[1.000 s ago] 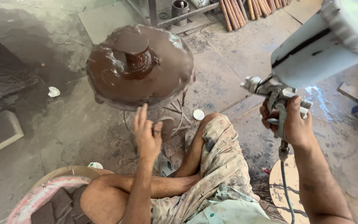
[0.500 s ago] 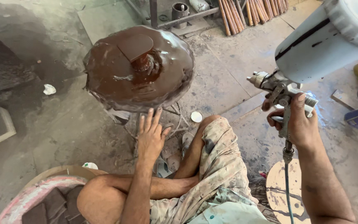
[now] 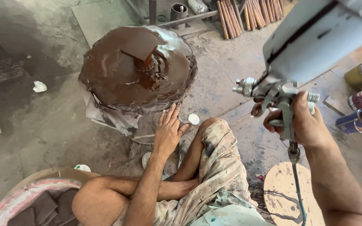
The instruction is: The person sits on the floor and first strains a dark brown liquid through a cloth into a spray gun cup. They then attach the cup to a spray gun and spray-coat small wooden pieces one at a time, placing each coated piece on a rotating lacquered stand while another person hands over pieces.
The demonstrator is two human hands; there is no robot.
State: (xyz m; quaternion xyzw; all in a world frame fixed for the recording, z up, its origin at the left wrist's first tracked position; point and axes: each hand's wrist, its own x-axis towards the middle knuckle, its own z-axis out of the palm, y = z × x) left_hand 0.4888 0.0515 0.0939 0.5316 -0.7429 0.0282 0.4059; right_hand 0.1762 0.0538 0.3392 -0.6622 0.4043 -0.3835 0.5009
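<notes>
A round turntable thickly coated in glossy brown paint stands on the floor in front of me, with a small brown square block on a post at its middle. My left hand lies flat with fingers together against the turntable's lower right rim. My right hand grips the handle of a metal spray gun with a big white cup on top and a hose hanging below. The gun's nozzle points left toward the turntable.
I sit on the concrete floor with paint-stained shorts. Paint cans stand at the right, a bundle of wooden sticks at the top, a round wooden disc under the hose, a basket with brown pieces at bottom left.
The turntable has turned, so the square block now faces a different way. My left hand slid along its rim. The spray gun has come nearer to the camera.
</notes>
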